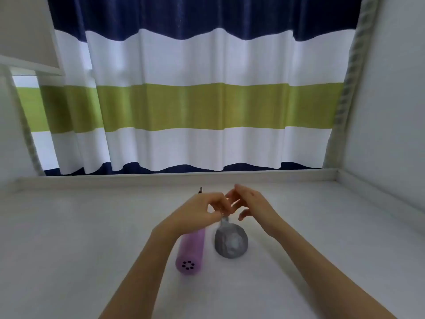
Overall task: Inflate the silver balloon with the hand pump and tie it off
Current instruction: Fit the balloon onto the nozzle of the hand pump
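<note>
Now our left hand (202, 210) pinches the neck of the silver balloon (231, 242); our right hand (250, 203), fingers loosely open, waits just beside the neck. The balloon hangs below both hands, neck upward, right of the purple pump (190, 252).

White table (92, 226) bears a purple pump (190, 254) beside a silver balloon (231, 244).

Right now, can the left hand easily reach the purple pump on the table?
Probably yes. The purple pump lies directly under the left hand and wrist, nothing between. But that hand pinches the neck of the silver balloon, so it must let go first.
</note>
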